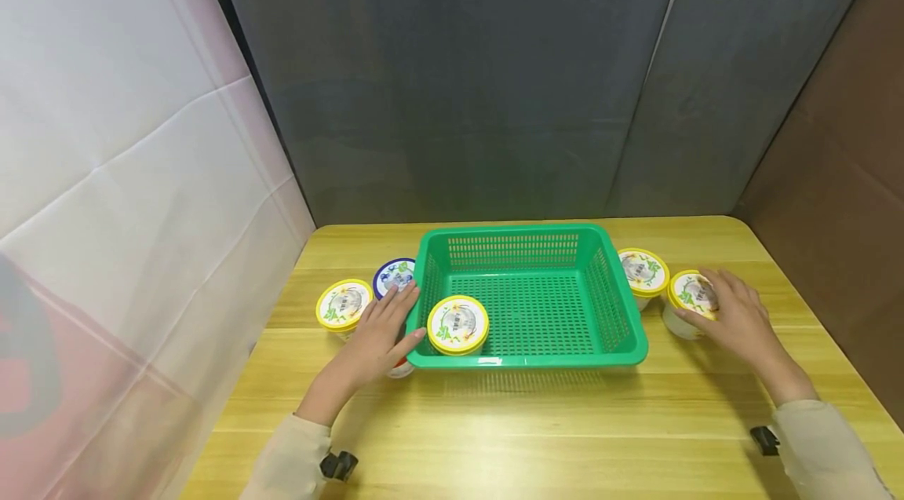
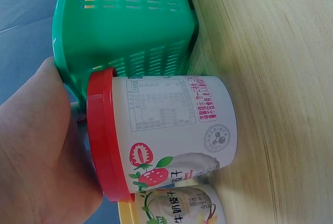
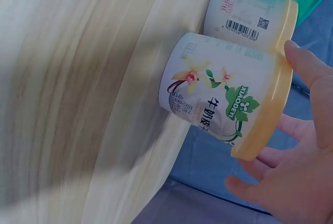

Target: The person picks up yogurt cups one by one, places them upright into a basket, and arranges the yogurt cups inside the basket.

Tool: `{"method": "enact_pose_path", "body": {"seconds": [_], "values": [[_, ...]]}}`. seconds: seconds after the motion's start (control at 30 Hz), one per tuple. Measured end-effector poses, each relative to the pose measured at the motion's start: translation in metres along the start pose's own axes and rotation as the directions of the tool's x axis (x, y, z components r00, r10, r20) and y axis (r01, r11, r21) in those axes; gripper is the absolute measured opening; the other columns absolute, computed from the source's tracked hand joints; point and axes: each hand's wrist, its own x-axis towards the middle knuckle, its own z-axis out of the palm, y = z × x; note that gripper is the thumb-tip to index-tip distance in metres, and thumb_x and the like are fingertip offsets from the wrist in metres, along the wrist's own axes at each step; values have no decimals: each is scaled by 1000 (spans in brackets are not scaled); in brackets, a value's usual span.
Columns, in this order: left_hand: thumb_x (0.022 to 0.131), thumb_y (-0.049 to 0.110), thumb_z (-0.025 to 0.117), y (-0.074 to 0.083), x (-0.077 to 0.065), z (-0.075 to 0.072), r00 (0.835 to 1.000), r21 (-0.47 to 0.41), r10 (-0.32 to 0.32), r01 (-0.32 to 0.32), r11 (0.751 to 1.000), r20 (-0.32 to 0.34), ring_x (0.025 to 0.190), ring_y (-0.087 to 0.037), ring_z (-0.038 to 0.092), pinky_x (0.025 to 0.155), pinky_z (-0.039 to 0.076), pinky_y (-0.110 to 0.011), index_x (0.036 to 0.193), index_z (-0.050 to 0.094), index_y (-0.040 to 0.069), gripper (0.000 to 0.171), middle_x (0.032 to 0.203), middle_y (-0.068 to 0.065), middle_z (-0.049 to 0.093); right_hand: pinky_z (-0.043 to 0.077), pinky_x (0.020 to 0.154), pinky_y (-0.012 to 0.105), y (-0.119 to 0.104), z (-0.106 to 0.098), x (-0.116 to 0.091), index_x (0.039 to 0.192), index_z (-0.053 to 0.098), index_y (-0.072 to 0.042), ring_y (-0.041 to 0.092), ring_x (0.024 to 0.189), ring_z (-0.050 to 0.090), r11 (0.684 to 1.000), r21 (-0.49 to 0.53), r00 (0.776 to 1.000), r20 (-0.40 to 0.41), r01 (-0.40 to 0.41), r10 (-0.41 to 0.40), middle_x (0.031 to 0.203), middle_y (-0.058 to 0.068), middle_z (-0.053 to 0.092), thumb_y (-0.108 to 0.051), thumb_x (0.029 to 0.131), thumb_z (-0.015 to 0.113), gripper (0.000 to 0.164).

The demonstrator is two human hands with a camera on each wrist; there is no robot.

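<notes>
In the head view, my left hand [image 1: 377, 335] lies with fairly straight fingers at the left end of a green plastic basket [image 1: 526, 361], its thumb at the rim. Beneath that hand stands a white tub with a red lid [image 2: 106, 135], mostly hidden in the head view. My right hand [image 1: 738, 319] holds the lid of a white yellow-lidded tub [image 1: 690, 296], thumb on one side and fingers on the other. This tub [image 3: 213, 88] stands upright on the table and shows flowers on its label. Inside the basket, at its front left, sits another yellow-lidded tub [image 1: 457, 325].
Touching or close to the basket's right side is a yellow-lidded tub [image 1: 643, 271]. Left of the basket stand a yellow-lidded tub [image 1: 344, 304] and a blue-lidded tub [image 1: 394, 275]. The wooden table [image 1: 537, 437] meets a dark cloth wall [image 1: 452, 92] at the back.
</notes>
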Motion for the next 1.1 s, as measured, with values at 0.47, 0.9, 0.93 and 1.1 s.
{"method": "enact_pose_path", "body": {"seconds": [0.47,0.9,0.93,1.1], "values": [[101,47,48,-1,1,1,1000,-3,-3,3,1000,0,155,-37,16,121,15,-64,159,22,15,71,168,-3,19,23,97,75,2,1,0,146,35,8,67,125,29,1000,10,1000,-5,21,-21,144,45,31,-42,88,73,85],[101,46,48,0,0,1,1000,-4,-2,2,1000,-6,155,-37,16,121,16,-65,159,23,14,71,167,-3,19,24,100,72,3,-4,-1,143,38,11,64,124,31,1000,6,998,-59,26,-26,139,45,36,-38,87,75,83],[101,46,48,0,0,0,1000,-3,-3,3,1000,-6,155,-37,16,121,16,-65,159,23,14,71,167,-3,19,24,100,71,3,-6,-1,143,39,11,64,124,31,1000,5,998,-63,29,-29,139,45,36,-38,87,75,83],[101,46,48,0,0,0,1000,-6,-3,3,1000,-8,154,-37,17,121,16,-65,159,23,14,71,167,-3,20,24,100,70,1,-13,0,141,40,11,63,123,33,999,1,996,-81,42,-41,138,45,38,-36,85,77,82]]}}
